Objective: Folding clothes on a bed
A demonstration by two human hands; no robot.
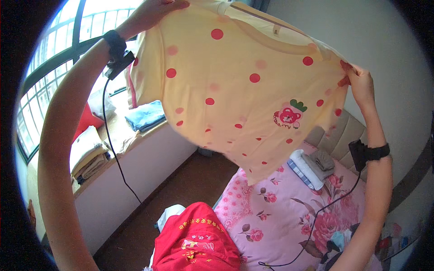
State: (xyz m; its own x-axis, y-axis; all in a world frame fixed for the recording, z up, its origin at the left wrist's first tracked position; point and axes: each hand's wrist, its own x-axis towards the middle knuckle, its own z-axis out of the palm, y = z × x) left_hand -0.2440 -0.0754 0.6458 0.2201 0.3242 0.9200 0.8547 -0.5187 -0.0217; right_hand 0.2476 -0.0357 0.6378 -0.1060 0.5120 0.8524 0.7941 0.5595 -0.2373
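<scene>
A pale yellow T-shirt (230,91) with red dots hangs spread in the air before me. On its front is a pink bear print (288,116) with green leaves above. My left hand (166,7) grips the shirt near one shoulder, at the top of the view, its fingertips partly cut off by the picture's edge. At the other shoulder, my right hand (360,83) pinches the cloth between thumb and fingers. The neckline (278,45) faces up and its inside shows. Below, the hem droops unevenly over the bed's near corner.
Folded clothes (90,152) and folded blue jeans (145,115) lie on the windowsill at left. Folded towels (307,169) rest on a pink floral bed (271,210). Loose clothes (339,244) lie at lower right. Black cables (110,139) trail from both wrist devices. A red apron (196,237) covers my lap.
</scene>
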